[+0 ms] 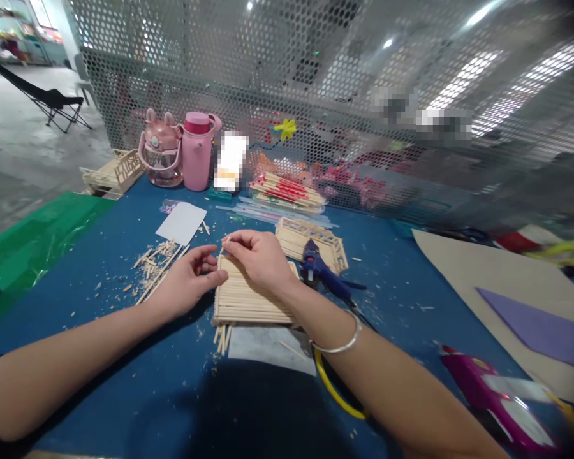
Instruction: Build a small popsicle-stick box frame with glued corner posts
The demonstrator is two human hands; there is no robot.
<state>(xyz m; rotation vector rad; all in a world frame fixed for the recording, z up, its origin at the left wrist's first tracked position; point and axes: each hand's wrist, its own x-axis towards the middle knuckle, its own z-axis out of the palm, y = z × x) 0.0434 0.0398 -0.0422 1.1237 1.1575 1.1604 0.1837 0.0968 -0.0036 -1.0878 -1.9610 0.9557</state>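
Note:
A flat panel of pale wooden sticks point(249, 298) lies on the blue table in front of me. My right hand point(258, 256) is over its back left part, thumb and forefinger pinched on a small piece of stick point(222, 250) at the corner. Beside the panel's left edge is my left hand point(194, 275), its fingers curled and apart, the thumb touching the edge; I see nothing in it. A blue glue gun point(321, 269) rests right of the panel, near a second stick frame point(310, 243).
Cut stick bits point(154, 260) lie to the left, near a white card point(182, 223). Behind stand a pink bottle point(197, 153), a clear-sided bottle point(162, 152) and bundled sticks point(287, 191). A purple-pink tool point(495, 398) and purple sheet point(538, 326) are at right.

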